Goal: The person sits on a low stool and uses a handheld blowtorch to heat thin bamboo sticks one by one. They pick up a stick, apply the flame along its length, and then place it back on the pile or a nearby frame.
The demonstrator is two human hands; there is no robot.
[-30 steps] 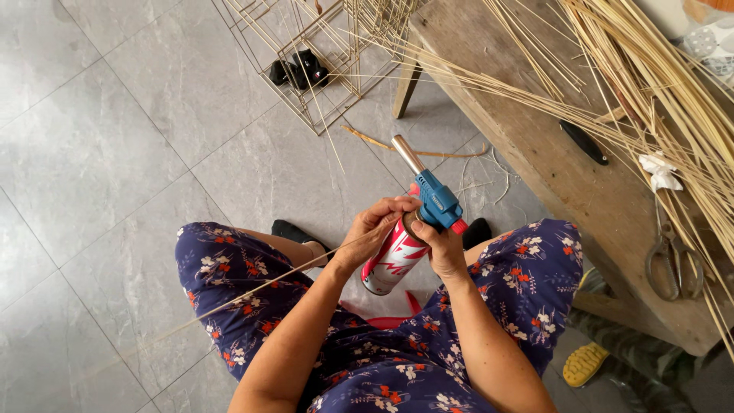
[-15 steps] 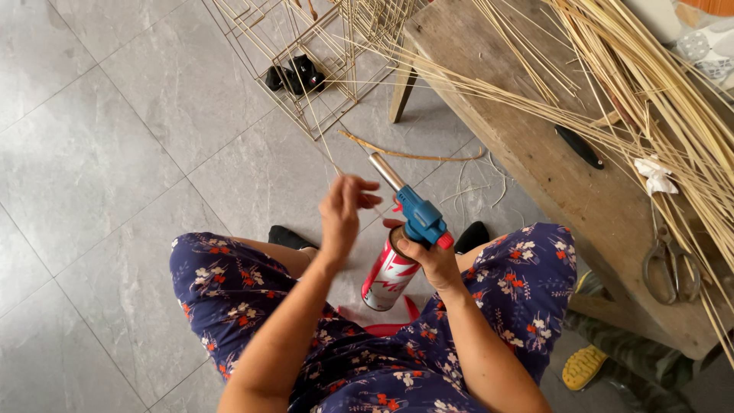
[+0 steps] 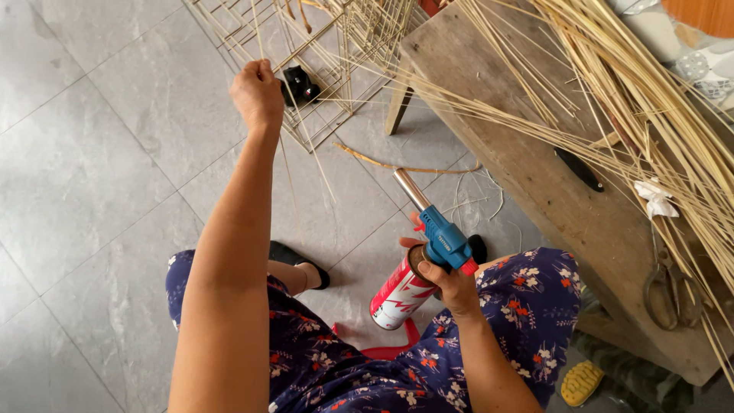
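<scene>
Torch (image 3: 432,229) sits at the centre of the view, a blue-headed gas burner with a metal nozzle pointing toward 11 o'clock, screwed onto a red and white canister (image 3: 397,294) that slants down toward 7 o'clock. The right hand (image 3: 451,283) has its grip clenched around the neck where torch meets canister, just above the floral-clad lap. The left hand (image 3: 258,95) is stretched out toward 11 o'clock, its grip pinched shut on a thin cane strip (image 3: 294,138) that runs down toward the floor tiles (image 3: 92,168). Beyond that hand, at 12 o'clock, stands an open frame (image 3: 336,46) of thin canes, with a small black object (image 3: 300,84) lying under it. At 2 o'clock a wooden bench (image 3: 535,176) carries a long sheaf of pale cane strips (image 3: 650,99), a black-handled tool (image 3: 579,170), and, near 4 o'clock, a pair of worn scissors (image 3: 671,287).
</scene>
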